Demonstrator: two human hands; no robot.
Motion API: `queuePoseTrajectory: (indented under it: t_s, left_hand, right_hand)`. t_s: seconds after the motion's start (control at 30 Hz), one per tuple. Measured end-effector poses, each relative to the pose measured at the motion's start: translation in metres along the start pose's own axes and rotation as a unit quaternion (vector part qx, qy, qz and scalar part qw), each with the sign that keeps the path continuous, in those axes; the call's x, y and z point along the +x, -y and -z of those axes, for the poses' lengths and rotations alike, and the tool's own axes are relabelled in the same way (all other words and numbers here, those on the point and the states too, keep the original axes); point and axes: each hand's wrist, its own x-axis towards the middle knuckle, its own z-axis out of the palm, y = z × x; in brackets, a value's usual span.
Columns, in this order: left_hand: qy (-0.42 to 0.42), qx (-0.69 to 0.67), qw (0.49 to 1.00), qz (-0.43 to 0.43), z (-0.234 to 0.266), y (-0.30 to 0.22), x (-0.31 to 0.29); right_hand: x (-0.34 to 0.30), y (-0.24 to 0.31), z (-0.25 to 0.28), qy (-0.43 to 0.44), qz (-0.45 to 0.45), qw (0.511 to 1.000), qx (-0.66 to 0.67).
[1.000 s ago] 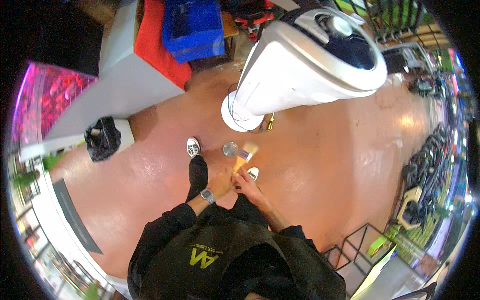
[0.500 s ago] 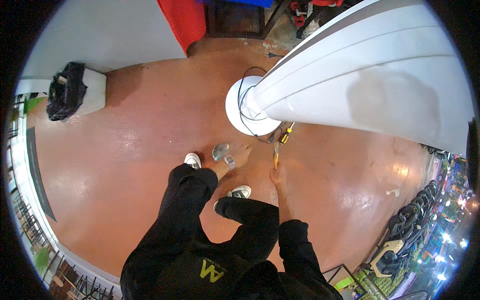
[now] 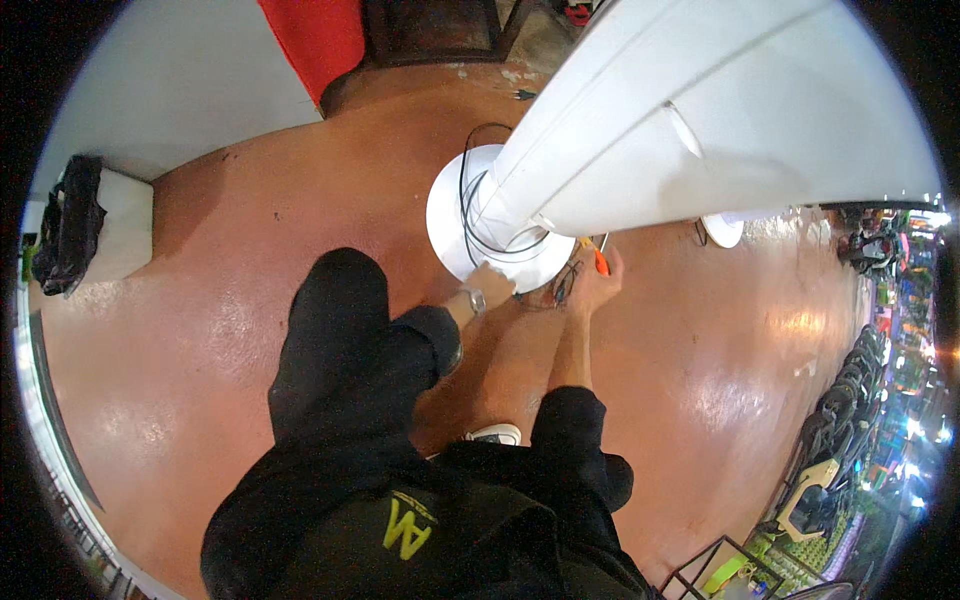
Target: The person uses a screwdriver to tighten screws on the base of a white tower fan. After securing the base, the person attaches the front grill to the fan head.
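A large white column (image 3: 600,130) rises from a round white base (image 3: 447,225) on the floor, with a black cable (image 3: 461,195) looped around its foot. My left hand (image 3: 492,284), wearing a wristwatch, is at the near rim of the base beside the cable; its fingers look curled, and anything in them is hidden. To the right of the base, my right hand (image 3: 597,287) closes round an orange-handled tool (image 3: 601,262). The tool's working end is too small to make out. Dark cable ends (image 3: 563,287) lie on the floor between my hands.
A white bin (image 3: 126,225) with a black bag stands at left. A red cloth (image 3: 318,50) hangs near a dark frame (image 3: 435,45) at the back. Another white base (image 3: 724,231) is at right. Dark equipment (image 3: 825,430) lines the right edge; a black-framed stand (image 3: 720,570) is at lower right.
I have lowered myself nearer the base. My left hand has reached forward to its rim. My right hand has moved forward and right with the orange-handled tool.
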Motion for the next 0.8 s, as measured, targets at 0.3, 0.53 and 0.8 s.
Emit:
queuePoseTrajectory:
  t_s: [0.3,0.53,0.8]
  left_hand:
    - [-0.118,0.045,0.992,-0.004,0.053,0.085,-0.044]
    - [-0.115,0.058,0.982,-0.139,0.035,0.046,-0.046]
    - [0.055,-0.101,0.980,-0.161,0.141,0.034,-0.045]
  right_hand:
    - [-0.018,-0.017,-0.003,-0.121,-0.160,0.944,0.261]
    - [0.012,-0.052,0.104,-0.144,0.001,0.989,-0.040]
    - [-0.007,-0.118,0.074,0.131,-0.237,0.924,-0.268]
